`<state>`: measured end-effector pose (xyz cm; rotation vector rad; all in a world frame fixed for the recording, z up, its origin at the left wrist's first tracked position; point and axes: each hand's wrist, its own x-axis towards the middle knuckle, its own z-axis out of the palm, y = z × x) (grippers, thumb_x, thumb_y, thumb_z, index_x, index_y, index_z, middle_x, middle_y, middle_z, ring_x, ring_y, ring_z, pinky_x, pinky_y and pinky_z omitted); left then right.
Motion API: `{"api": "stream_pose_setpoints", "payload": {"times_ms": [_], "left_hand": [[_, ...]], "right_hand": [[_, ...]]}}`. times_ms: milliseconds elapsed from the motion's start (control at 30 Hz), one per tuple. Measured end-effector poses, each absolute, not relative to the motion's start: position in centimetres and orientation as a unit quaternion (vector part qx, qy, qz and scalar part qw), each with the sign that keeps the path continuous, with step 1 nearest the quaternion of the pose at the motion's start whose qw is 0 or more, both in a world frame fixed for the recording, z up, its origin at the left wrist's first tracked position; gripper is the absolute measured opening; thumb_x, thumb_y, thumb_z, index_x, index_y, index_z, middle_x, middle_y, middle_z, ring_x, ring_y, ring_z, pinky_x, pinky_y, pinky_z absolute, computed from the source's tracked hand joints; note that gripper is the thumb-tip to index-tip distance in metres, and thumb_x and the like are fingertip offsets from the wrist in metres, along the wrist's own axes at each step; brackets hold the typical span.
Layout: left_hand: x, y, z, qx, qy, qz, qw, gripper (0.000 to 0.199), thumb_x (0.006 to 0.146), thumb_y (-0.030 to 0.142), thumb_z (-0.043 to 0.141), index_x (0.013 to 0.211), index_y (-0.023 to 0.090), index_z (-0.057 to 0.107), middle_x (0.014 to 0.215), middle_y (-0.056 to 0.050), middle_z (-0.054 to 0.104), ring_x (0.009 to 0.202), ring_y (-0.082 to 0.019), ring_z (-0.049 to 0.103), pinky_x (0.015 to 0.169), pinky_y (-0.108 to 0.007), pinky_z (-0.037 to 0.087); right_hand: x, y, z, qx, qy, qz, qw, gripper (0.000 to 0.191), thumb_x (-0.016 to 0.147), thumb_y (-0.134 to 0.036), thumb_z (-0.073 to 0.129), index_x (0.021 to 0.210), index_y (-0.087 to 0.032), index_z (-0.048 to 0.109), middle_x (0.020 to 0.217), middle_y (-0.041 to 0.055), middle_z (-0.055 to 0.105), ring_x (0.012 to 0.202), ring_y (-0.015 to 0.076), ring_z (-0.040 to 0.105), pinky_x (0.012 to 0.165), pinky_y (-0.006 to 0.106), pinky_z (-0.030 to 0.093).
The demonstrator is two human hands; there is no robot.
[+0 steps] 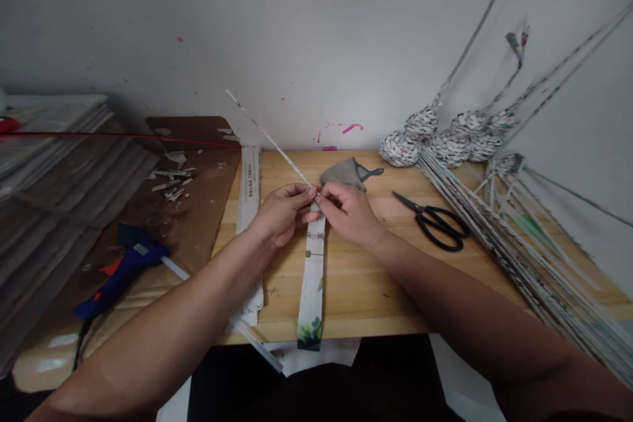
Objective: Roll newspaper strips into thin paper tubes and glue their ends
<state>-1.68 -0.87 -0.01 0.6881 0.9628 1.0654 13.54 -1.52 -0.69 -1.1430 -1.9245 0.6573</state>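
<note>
Between my two hands is a newspaper strip [312, 277], part flat and part rolled. Its flat end, printed with green leaves, hangs over the table's front edge. The rolled end is a thin paper tube [267, 137] that slants up to the left. My left hand [287, 208] pinches the paper where tube and strip meet. My right hand [349, 211] is closed on the same spot from the right, fingertips close to the left ones. Just behind the right hand lies a grey cloth [343, 173], partly hidden by it.
Black scissors [435, 217] lie to the right, near many long paper tubes [499, 257] and woven paper gourd shapes [420, 132]. Left are a stack of paper strips [250, 184], a blue glue gun [121, 273] on cardboard, paper scraps [173, 184] and piled newspapers [54, 198].
</note>
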Motion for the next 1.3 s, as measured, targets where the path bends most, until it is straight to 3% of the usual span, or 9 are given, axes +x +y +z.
{"api": "stream_pose_setpoints", "payload": {"times_ms": [200, 333, 533, 700, 867, 967, 1100, 1200, 1300], "left_hand": [[-2.2, -0.3, 0.5, 0.296, 0.445, 0.520, 0.666, 0.007, 0.084, 0.011, 0.063, 0.078, 0.012, 0.065, 0.075, -0.002, 0.065, 0.064, -0.009, 0.064, 0.052, -0.016, 0.053], [-2.4, -0.3, 0.5, 0.318, 0.424, 0.505, 0.681, 0.004, 0.085, 0.013, 0.062, 0.080, 0.012, 0.063, 0.082, -0.005, 0.068, 0.075, -0.016, 0.070, 0.058, -0.022, 0.058], [-2.0, -1.2, 0.4, 0.358, 0.390, 0.424, 0.735, 0.005, 0.085, 0.016, 0.063, 0.084, 0.012, 0.061, 0.085, -0.009, 0.070, 0.074, -0.018, 0.071, 0.061, -0.028, 0.060], [-1.7, -1.6, 0.4, 0.371, 0.377, 0.399, 0.749, 0.006, 0.084, 0.017, 0.065, 0.084, 0.013, 0.060, 0.084, -0.009, 0.070, 0.078, -0.020, 0.071, 0.062, -0.030, 0.061], [-1.6, -1.9, 0.2, 0.389, 0.370, 0.374, 0.756, 0.011, 0.082, 0.021, 0.068, 0.085, 0.014, 0.061, 0.088, -0.010, 0.071, 0.080, -0.021, 0.072, 0.063, -0.030, 0.060], [-1.6, -1.9, 0.2, 0.396, 0.374, 0.352, 0.761, 0.014, 0.080, 0.022, 0.071, 0.084, 0.013, 0.061, 0.086, -0.011, 0.072, 0.078, -0.021, 0.072, 0.065, -0.030, 0.060], [-1.7, -1.9, 0.2, 0.410, 0.372, 0.331, 0.764, 0.015, 0.079, 0.024, 0.073, 0.082, 0.013, 0.064, 0.082, -0.010, 0.072, 0.074, -0.019, 0.071, 0.067, -0.030, 0.059], [-1.6, -2.0, 0.0, 0.437, 0.364, 0.319, 0.758, 0.018, 0.079, 0.027, 0.073, 0.089, 0.013, 0.069, 0.084, -0.010, 0.072, 0.077, -0.019, 0.071, 0.069, -0.030, 0.059], [-1.5, -2.1, -0.3, 0.459, 0.357, 0.324, 0.746, 0.025, 0.077, 0.029, 0.074, 0.097, 0.014, 0.071, 0.087, -0.010, 0.073, 0.079, -0.018, 0.070, 0.071, -0.029, 0.058]], "right_hand": [[14.5, -0.7, -0.9, -0.462, -0.782, 0.214, 0.359, 0.038, 0.092, -0.043, 0.051, 0.063, -0.020, 0.056, 0.053, -0.0032, 0.048, 0.049, 0.0107, 0.042, 0.051, 0.025, 0.030], [16.3, 1.4, -1.6, -0.507, -0.770, 0.095, 0.375, 0.026, 0.084, -0.040, 0.063, 0.097, -0.018, 0.067, 0.083, 0.0067, 0.066, 0.075, 0.0193, 0.057, 0.069, 0.030, 0.040], [17.4, 3.2, -2.7, -0.585, -0.752, 0.080, 0.293, 0.023, 0.079, -0.040, 0.069, 0.073, -0.018, 0.066, 0.070, 0.0064, 0.065, 0.067, 0.0204, 0.056, 0.065, 0.031, 0.040], [17.4, 3.1, -2.7, -0.557, -0.763, 0.085, 0.317, 0.019, 0.088, -0.031, 0.057, 0.080, -0.019, 0.070, 0.077, 0.0077, 0.069, 0.074, 0.0222, 0.061, 0.071, 0.033, 0.043], [17.2, 2.9, -2.3, -0.485, -0.733, 0.193, 0.436, 0.024, 0.091, -0.030, 0.053, 0.105, -0.021, 0.070, 0.101, 0.0067, 0.072, 0.093, 0.0213, 0.065, 0.083, 0.034, 0.047], [17.0, 2.6, -1.5, -0.483, -0.658, 0.320, 0.481, 0.032, 0.087, -0.046, 0.058, 0.088, -0.017, 0.072, 0.077, 0.0057, 0.070, 0.071, 0.0176, 0.063, 0.067, 0.030, 0.049], [16.9, 1.9, -0.4, -0.432, -0.612, 0.527, 0.402, 0.048, 0.083, -0.060, 0.057, 0.083, -0.014, 0.072, 0.062, 0.0015, 0.060, 0.053, 0.0100, 0.052, 0.047, 0.021, 0.038], [16.9, 1.5, -0.1, -0.352, -0.621, 0.619, 0.328, 0.041, 0.082, -0.052, 0.064, 0.099, -0.016, 0.072, 0.064, -0.0008, 0.059, 0.056, 0.0086, 0.051, 0.047, 0.019, 0.036], [16.9, 1.3, -0.2, -0.334, -0.604, 0.650, 0.317, 0.034, 0.080, -0.045, 0.069, 0.096, -0.015, 0.071, 0.063, -0.0012, 0.059, 0.055, 0.0086, 0.051, 0.047, 0.020, 0.037]]}}
